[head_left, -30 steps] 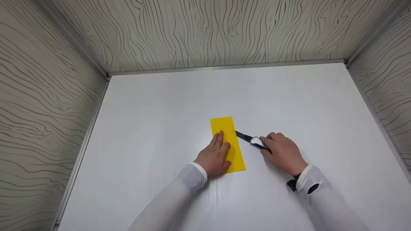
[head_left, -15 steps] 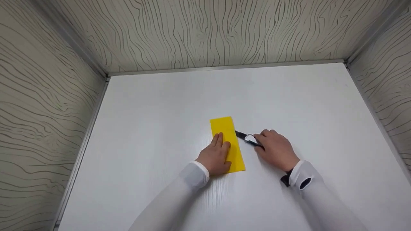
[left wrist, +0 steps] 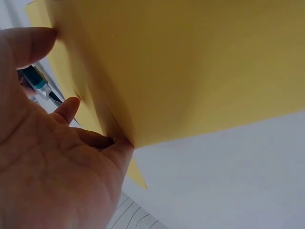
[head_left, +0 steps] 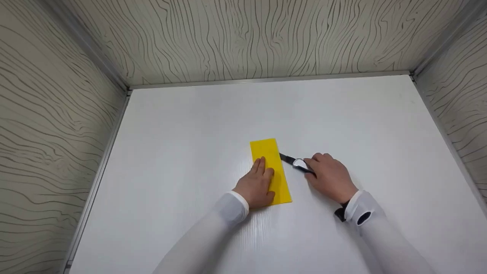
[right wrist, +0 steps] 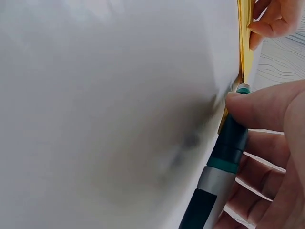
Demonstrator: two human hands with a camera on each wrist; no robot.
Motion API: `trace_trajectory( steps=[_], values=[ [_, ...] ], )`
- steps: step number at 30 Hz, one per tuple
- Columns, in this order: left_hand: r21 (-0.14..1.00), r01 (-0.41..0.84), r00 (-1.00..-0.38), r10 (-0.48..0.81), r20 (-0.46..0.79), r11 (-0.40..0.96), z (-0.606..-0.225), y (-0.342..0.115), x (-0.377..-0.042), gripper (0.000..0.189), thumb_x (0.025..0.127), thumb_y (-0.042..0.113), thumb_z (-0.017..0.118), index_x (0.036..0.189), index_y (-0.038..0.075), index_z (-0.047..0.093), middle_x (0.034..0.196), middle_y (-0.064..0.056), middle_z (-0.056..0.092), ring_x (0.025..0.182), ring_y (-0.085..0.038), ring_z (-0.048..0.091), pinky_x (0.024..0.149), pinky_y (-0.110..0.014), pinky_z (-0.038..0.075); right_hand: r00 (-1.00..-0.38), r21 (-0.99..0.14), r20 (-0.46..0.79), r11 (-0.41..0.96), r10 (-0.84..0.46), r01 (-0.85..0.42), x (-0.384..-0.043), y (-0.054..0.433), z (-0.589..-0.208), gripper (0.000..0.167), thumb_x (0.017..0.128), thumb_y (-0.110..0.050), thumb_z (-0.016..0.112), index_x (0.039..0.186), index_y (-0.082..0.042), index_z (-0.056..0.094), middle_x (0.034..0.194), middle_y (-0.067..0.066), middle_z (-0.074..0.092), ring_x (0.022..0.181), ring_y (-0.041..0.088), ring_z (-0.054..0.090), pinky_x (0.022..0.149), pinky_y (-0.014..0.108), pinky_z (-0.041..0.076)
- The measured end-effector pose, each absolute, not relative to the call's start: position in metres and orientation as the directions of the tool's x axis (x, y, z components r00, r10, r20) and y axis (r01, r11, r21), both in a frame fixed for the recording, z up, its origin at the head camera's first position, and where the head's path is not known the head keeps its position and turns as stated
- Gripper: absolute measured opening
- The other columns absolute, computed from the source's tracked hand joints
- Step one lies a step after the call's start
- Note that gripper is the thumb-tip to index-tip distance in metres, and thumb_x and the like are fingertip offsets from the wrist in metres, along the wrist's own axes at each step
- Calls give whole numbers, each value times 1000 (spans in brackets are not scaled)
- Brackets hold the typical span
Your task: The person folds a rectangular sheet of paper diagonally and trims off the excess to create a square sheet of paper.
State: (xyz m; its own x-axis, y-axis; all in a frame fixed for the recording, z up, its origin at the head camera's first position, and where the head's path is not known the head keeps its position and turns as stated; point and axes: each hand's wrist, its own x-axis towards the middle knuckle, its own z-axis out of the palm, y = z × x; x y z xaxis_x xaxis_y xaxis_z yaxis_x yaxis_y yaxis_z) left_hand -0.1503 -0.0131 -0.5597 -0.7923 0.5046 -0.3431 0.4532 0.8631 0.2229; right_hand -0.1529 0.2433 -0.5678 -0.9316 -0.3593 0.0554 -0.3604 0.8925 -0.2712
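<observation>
A folded yellow sheet of paper [head_left: 282,188] lies on the white table, its long side slanting away from me. My left hand [head_left: 255,187] rests on it with fingers stretched out, pressing it down. In the left wrist view, more of the yellow paper [left wrist: 200,71] fills the upper part, beside the left palm. My right hand [head_left: 330,177] grips a utility knife [head_left: 299,164] with a dark green and silver handle. The blade's tip meets the paper's right edge and seems to slip between its layers; its end is hidden. In the right wrist view, thumb and fingers wrap the knife's handle [right wrist: 228,143].
The white table [head_left: 190,129] spreads around the paper on all sides. Panels with a wood-grain pattern [head_left: 243,42] stand at the back, left and right. A metal strip [head_left: 266,80] runs along the table's back edge.
My right hand and the utility knife have shifted left, so less blade shows beside the paper's edge; in the last half second they have eased slightly right. The left hand stays nearly still.
</observation>
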Motion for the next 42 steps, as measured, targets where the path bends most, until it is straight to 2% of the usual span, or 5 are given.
trace_trajectory(
  steps=[10, 19, 26, 42],
  values=[
    [235, 452, -789, 508, -345, 861, -561, -14, -150, 62, 99, 40, 57, 151, 12, 39, 169, -19, 14, 156, -30, 14, 120, -38, 25, -945, -298, 54, 898, -323, -324, -152, 253, -568, 36, 92, -17, 71, 125, -1, 70, 102, 11, 66, 87, 28, 55, 72, 42, 50],
    [242, 440, -789, 501, -356, 865, -562, -16, -151, 63, 100, 42, 57, 153, 13, 38, 170, -17, 12, 156, -29, 11, 121, -37, 25, -944, -308, 37, 895, -326, -321, -159, 243, -566, 39, 93, -19, 71, 128, -1, 69, 105, 12, 66, 89, 29, 55, 75, 44, 51],
    [247, 464, -789, 523, -321, 851, -561, -15, -150, 59, 99, 39, 57, 148, 11, 40, 168, -20, 16, 156, -31, 15, 120, -37, 26, -942, -291, 18, 899, -337, -327, -170, 234, -566, 39, 94, -19, 70, 127, 0, 69, 105, 13, 66, 89, 30, 56, 75, 44, 51],
    [215, 461, -788, 509, -346, 861, -564, -14, -151, 64, 99, 42, 57, 153, 12, 38, 169, -18, 14, 156, -31, 13, 121, -37, 25, -940, -288, -23, 903, -340, -319, -180, 227, -567, 41, 96, -22, 70, 130, -1, 68, 107, 12, 65, 90, 29, 54, 77, 43, 51]
  ],
)
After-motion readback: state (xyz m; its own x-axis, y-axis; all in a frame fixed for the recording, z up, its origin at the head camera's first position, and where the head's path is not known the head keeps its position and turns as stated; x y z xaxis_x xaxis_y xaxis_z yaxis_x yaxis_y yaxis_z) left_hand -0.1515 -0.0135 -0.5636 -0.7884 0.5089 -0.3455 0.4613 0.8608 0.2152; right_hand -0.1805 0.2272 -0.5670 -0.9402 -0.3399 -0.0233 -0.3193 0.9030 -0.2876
